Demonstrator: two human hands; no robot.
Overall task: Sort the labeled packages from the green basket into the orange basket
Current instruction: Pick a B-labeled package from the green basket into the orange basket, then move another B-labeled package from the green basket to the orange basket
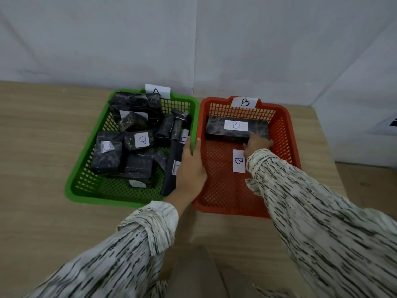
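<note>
Resting left hand point(190, 166) flat across green basket point(74, 187) and orange basket point(285, 130) rims. Touching package point(216, 129) just beyond right hand point(256, 145); cannot tell whether gripping

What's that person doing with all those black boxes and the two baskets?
A person is sorting wrapped black packages. The right hand touches a package marked B at the back of the orange basket; whether it grips is unclear. The left hand rests where the two baskets' rims meet. Many packages lie in the green basket, and a white B slip lies in the orange one.
</note>
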